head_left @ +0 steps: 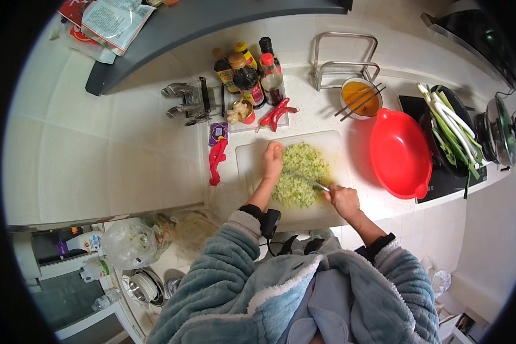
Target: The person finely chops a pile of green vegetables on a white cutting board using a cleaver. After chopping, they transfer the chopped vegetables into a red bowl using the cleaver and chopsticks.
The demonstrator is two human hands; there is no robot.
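Observation:
On a white cutting board [248,155] lies a wide heap of finely chopped pale green vegetable [305,161]. My right hand [344,200] is wrapped round the handle of a kitchen knife [313,183] at the heap's right side. The blade slants across the chopped pieces toward my left hand, its far end low among them. My left hand [273,160] is at the heap's left edge with fingers curled in; what they hold, if anything, is hidden.
A red plastic basin [400,153] stands right of the board. Behind it, chopsticks [361,103] rest across a bowl of beaten egg [356,90]. Green onions [453,126] lie over a pan on the cooktop. Sauce bottles [247,83], red chillies [277,114] and a knife block [190,102] line the back left.

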